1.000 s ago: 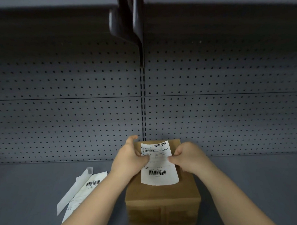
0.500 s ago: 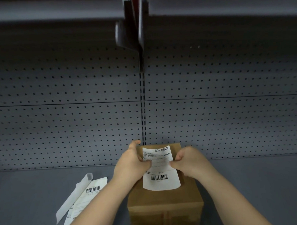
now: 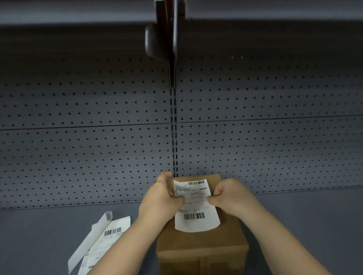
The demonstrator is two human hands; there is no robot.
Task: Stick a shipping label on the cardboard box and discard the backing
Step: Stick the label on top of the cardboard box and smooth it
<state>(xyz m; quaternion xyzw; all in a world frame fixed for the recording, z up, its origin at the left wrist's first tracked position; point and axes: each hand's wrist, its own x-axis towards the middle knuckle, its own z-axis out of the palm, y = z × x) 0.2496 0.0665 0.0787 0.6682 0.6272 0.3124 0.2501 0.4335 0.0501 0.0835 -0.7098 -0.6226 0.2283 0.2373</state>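
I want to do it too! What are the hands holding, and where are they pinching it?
Both hands hold the shipping label above the box: left hand pinches its left edge, right hand its right edge, around mid-height.

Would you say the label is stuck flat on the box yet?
Not yet: both hands pinch the label above the box, lower edge curling.

The scene is dim and bluish, darkest beneath the upper shelf [image 3: 69,9]. The white shipping label [image 3: 196,206] is the brightest patch, without glare. Wide-angle distortion bows the pegboard [image 3: 74,151] seams at the edges; focus is slightly soft.
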